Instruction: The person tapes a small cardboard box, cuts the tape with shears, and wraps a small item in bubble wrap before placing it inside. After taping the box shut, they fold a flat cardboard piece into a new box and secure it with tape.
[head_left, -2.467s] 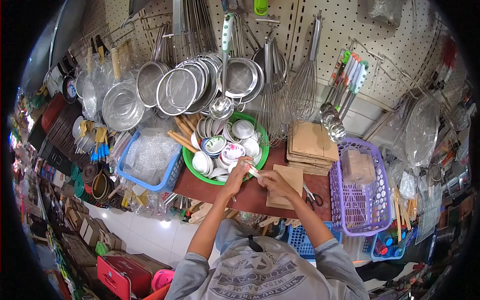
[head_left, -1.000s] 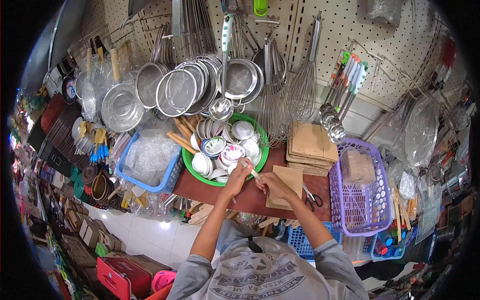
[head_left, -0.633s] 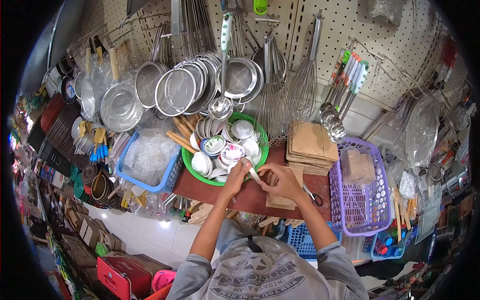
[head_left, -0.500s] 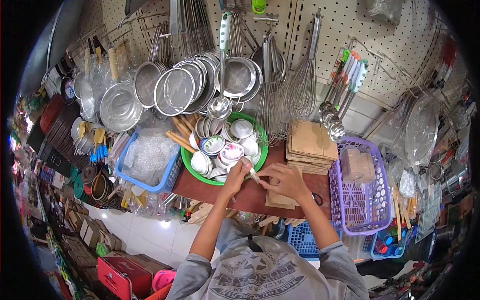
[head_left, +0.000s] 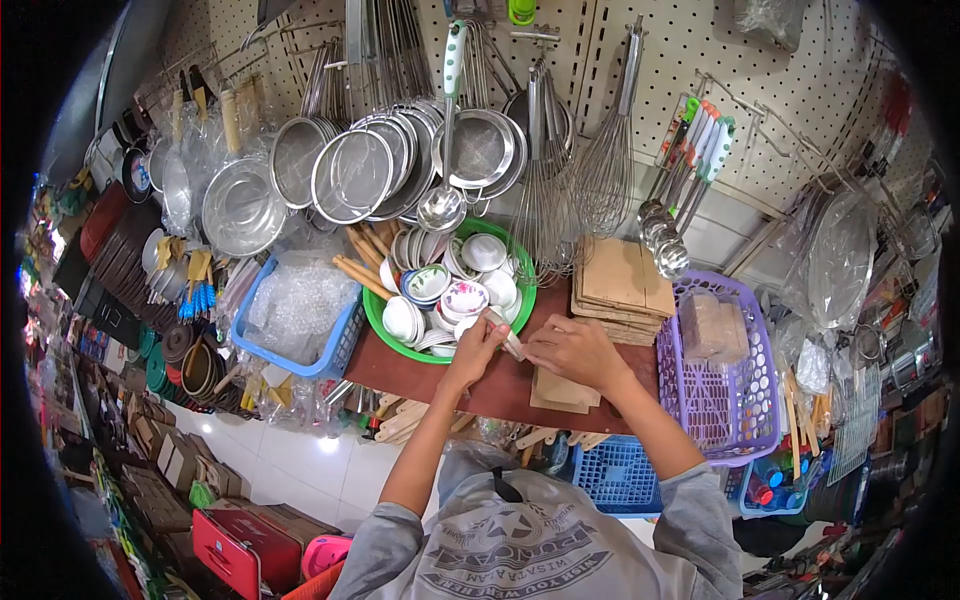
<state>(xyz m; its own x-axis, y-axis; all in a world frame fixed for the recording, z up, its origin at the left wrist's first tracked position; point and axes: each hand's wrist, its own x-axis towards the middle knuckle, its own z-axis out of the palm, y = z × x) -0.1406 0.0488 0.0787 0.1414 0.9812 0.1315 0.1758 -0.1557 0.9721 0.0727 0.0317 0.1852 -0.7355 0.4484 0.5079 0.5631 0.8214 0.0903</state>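
Note:
My left hand (head_left: 478, 350) is closed around a small white dish (head_left: 512, 342), seen nearly edge-on at the front right rim of a green basin (head_left: 372, 318). My right hand (head_left: 574, 350) meets the dish from the right, fingers bent and fingertips at its edge; part of the dish is hidden by the fingers. Stacks of small bowls fill the basin, among them plain white bowls (head_left: 402, 320) and a flower-patterned bowl (head_left: 464, 299). Wooden handles (head_left: 362, 277) lean over its left side. Below my right hand, flat pieces of brown cardboard (head_left: 563, 390) lie on the reddish-brown tabletop (head_left: 500, 402).
Stacked cardboard (head_left: 622, 280) and a purple basket (head_left: 715, 430) stand to the right. At left is a blue basket (head_left: 290, 360) with bubble wrap (head_left: 298, 305). Strainers (head_left: 355, 175), whisks (head_left: 605, 165) and a ladle (head_left: 441, 208) hang low from the pegboard (head_left: 670, 60) behind.
My right hand has shifted slightly right and up, its fingers more bunched at the dish. My right forearm swung outward, and the dark scissor-like loop beside it no longer shows. My left hand stayed nearly in place.

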